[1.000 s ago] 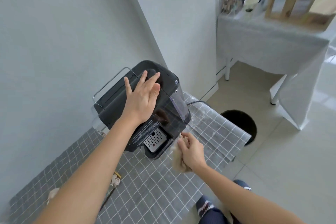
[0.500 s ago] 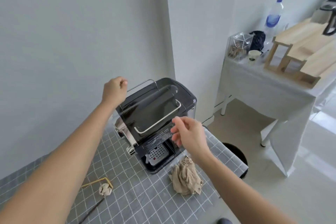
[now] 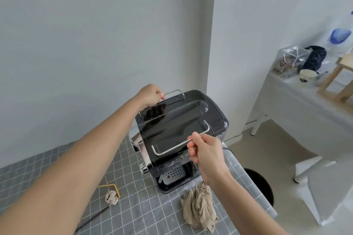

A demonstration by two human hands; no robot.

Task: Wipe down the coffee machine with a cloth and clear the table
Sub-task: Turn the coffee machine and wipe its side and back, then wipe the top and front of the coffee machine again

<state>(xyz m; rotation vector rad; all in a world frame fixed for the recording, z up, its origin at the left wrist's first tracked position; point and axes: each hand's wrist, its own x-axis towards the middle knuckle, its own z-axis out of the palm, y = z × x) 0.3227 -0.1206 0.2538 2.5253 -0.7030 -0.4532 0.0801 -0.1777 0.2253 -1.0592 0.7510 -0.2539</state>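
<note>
a: where's the coffee machine [image 3: 183, 135] sitting?

b: at the far corner of the table [image 3: 57, 168], close to the wall. both hands are on its wire rails. the left hand [image 3: 150, 96] is curled round the far rail, the right hand [image 3: 207, 150] pinches the near rail between thumb and fingers

a: and the cloth [image 3: 199, 206]?

b: let go of. it lies crumpled on the table just in front of the machine, under the right wrist, nobody touching it

a: so the wiping is finished?

b: can't say for sure. the top looks glossy, but with the cloth put down i'd guess the wiping is done or paused, and the machine is about to be lifted or shifted

a: what's left on the table?

b: a crumpled paper ball [image 3: 111, 197], a yellow strip [image 3: 114, 187] beside it and a dark stick [image 3: 91, 218], all left of the machine. the clearing looks not yet done. there's a black bin [image 3: 261, 185] on the floor past the table's edge, likely where they'll go
</note>
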